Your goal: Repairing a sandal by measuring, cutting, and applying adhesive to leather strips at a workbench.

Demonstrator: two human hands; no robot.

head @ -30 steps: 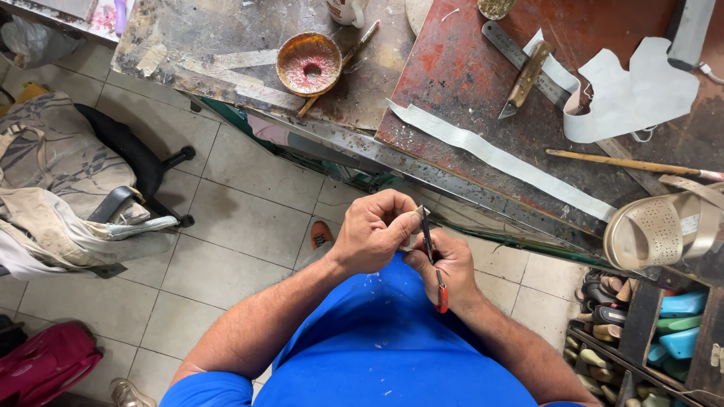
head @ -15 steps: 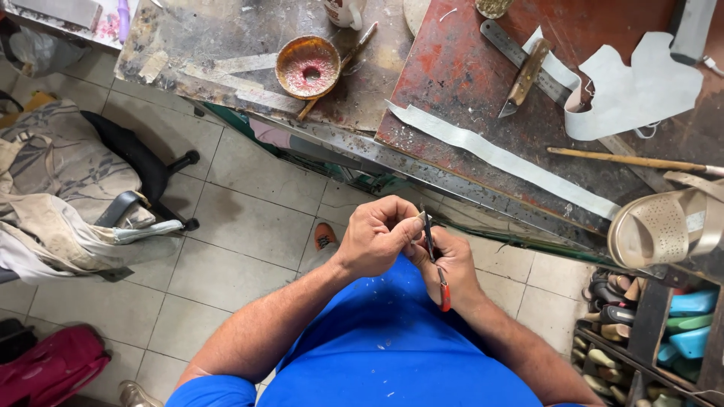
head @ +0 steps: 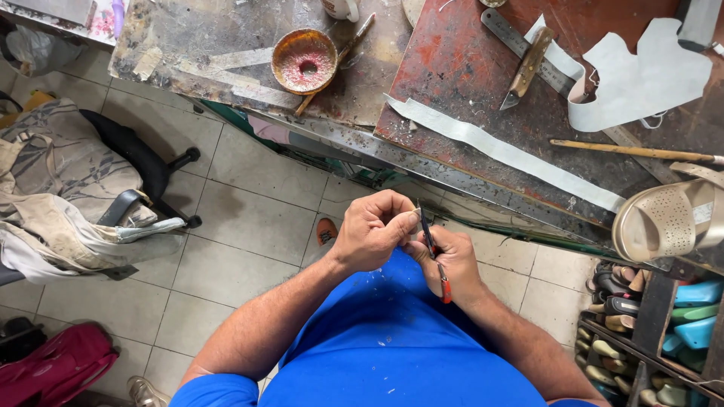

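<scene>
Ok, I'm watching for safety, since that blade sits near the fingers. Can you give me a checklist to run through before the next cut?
1. Right hand grips the red-handled knife firmly: ok.
2. Left hand pinches a small piece at the blade: ok, though the piece itself is too small to identify.
3. Left fingertips out of the blade's path: cannot tell, they sit right beside it.
4. Work braced on the workbench: not ok, both hands are in the air over the lap.
5. Second knife lying flat on the bench, away from hands: ok.
</scene>
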